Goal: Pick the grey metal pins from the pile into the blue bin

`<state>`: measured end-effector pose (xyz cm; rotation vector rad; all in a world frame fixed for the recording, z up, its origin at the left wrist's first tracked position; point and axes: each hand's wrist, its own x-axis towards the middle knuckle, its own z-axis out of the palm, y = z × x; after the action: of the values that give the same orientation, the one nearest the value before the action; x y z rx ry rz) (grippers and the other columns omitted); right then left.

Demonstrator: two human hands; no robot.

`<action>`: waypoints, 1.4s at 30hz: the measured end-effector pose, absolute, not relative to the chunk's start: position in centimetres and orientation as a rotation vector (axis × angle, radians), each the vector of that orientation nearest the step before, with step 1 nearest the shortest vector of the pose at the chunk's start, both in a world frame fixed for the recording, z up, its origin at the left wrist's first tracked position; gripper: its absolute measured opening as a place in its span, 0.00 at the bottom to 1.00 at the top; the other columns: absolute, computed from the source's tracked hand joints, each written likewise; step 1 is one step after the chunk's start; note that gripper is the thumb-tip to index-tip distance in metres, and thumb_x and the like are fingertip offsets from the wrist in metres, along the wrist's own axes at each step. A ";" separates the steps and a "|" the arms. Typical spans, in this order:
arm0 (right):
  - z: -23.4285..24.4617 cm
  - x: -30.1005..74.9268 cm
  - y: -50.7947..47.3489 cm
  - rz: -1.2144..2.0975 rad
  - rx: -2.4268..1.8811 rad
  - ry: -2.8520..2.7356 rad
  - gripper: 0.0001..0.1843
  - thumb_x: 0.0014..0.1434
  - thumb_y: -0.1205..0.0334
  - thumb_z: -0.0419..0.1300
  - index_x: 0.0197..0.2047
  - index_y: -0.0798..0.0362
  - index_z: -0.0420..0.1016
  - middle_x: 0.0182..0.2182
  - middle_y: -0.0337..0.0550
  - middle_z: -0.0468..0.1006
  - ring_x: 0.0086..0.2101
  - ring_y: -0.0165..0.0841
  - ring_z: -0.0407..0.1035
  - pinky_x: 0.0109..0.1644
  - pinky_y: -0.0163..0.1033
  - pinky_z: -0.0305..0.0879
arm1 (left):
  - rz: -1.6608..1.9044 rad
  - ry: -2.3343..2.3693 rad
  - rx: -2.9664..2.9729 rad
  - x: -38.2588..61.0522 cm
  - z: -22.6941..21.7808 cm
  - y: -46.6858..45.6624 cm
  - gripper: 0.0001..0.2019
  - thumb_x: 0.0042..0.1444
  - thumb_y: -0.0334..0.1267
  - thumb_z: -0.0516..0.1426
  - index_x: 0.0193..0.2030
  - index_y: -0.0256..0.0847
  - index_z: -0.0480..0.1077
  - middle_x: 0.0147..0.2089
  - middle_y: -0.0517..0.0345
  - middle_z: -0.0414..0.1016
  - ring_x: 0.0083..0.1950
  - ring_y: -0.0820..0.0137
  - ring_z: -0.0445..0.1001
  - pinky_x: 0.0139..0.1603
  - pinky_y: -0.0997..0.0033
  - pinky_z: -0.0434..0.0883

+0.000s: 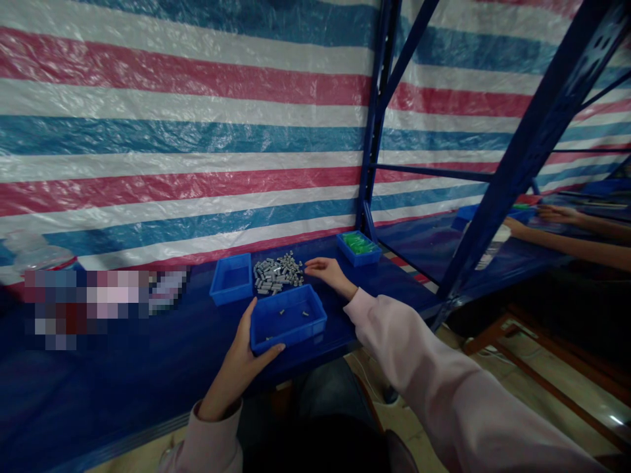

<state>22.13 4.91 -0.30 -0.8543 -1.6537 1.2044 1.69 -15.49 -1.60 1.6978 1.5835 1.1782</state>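
My left hand (246, 353) is closed on the left end of a blue plastic bin (290, 336), its thumb over the near rim. A few small screws (305, 314) lie scattered on the bin's floor. Just beyond the bin, a heap of small grey metal pieces (270, 276), many of them cylindrical, rests on the blue tabletop. At the heap's right edge is my right hand (326, 269), its fingers and thumb drawn together. Whatever lies between those fingertips is too small to make out.
Left of the heap stands a second blue bin (231, 279). A blue bin with green pieces (359, 244) sits at the back right, by a blue rack post (372, 131). Farther right are another person's hands (559, 215). A blurred patch (98, 295) covers items at left.
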 end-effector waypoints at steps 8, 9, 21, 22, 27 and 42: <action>1.7 22.5 2.7 1.963 -0.470 -1.685 0.19 0.39 0.65 0.70 0.38 0.56 0.78 0.35 0.42 0.80 0.36 0.30 0.73 0.44 0.35 0.65 | 1.208 1.573 1.699 1.6 -1.9 -15.3 0.45 0.49 0.48 0.61 0.67 0.49 0.37 0.69 0.50 0.44 0.67 0.54 0.49 0.65 0.50 0.53; 1.8 22.5 2.6 1.979 -0.458 -1.721 0.19 0.38 0.65 0.70 0.38 0.56 0.78 0.36 0.42 0.80 0.36 0.30 0.74 0.45 0.36 0.65 | 1.209 1.571 1.695 1.7 -1.9 -15.3 0.45 0.50 0.48 0.61 0.67 0.49 0.38 0.69 0.49 0.44 0.67 0.54 0.49 0.65 0.50 0.53; -0.7 22.1 5.1 0.849 -0.744 -2.086 0.19 0.49 0.68 0.61 0.47 0.53 0.76 0.50 0.48 0.74 0.53 0.41 0.66 0.58 0.48 0.58 | 1.179 1.594 1.711 1.7 -1.8 -15.4 0.43 0.50 0.49 0.60 0.67 0.49 0.39 0.68 0.50 0.46 0.67 0.56 0.50 0.66 0.52 0.52; -0.9 22.2 5.1 0.802 -0.731 -2.171 0.20 0.49 0.68 0.61 0.48 0.52 0.75 0.52 0.47 0.73 0.54 0.41 0.64 0.59 0.48 0.57 | 1.177 1.598 1.714 1.7 -1.8 -15.4 0.43 0.50 0.49 0.60 0.67 0.49 0.39 0.68 0.51 0.46 0.67 0.56 0.50 0.66 0.52 0.52; -1.1 22.4 4.8 0.706 -0.730 -2.327 0.20 0.53 0.68 0.58 0.50 0.51 0.74 0.51 0.45 0.74 0.53 0.40 0.66 0.58 0.45 0.59 | 1.177 1.605 1.716 1.7 -1.7 -15.4 0.42 0.50 0.49 0.60 0.67 0.50 0.41 0.67 0.51 0.47 0.67 0.55 0.51 0.66 0.50 0.52; 0.4 22.1 4.5 1.256 -0.856 -1.702 0.15 0.42 0.55 0.68 0.32 0.56 0.79 0.31 0.43 0.78 0.31 0.31 0.69 0.37 0.37 0.63 | 1.187 1.617 1.714 1.7 -1.8 -15.3 0.44 0.49 0.49 0.60 0.67 0.49 0.39 0.68 0.50 0.46 0.67 0.55 0.50 0.65 0.51 0.53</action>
<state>22.09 4.52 0.38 -0.8562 -1.7020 1.2556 1.71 -15.30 -1.83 1.7140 1.6174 1.1874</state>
